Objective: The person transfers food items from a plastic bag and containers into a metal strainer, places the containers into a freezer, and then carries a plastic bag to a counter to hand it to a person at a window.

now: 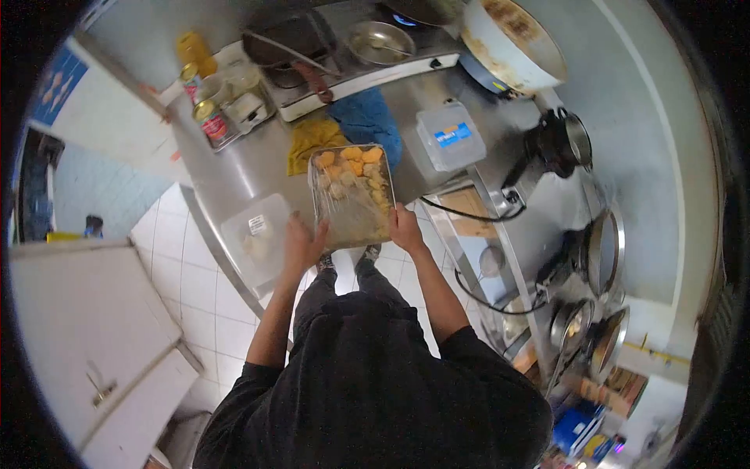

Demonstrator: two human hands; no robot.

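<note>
Between my two hands is a rectangular metal tray [316,195] with orange and pale yellow pieces of food [351,166] inside, mostly toward its far end. Something shiny like plastic film seems to lie over part of it. My left hand [303,244] grips the near left corner, and my right hand [405,228] grips the right side near the front. The tray's far end is by a yellow cloth [308,144] and a blue cloth [366,121]. A clear plastic container with a white label [258,227] stands just left of my left hand.
A lidded clear box with a blue label [451,139] sits right on the steel counter [242,168]. Behind are a stove with pans [380,43], a lit blue flame, and a large white pot [512,47]. Cans [209,123] stand at left. Black cables [476,215] hang at right.
</note>
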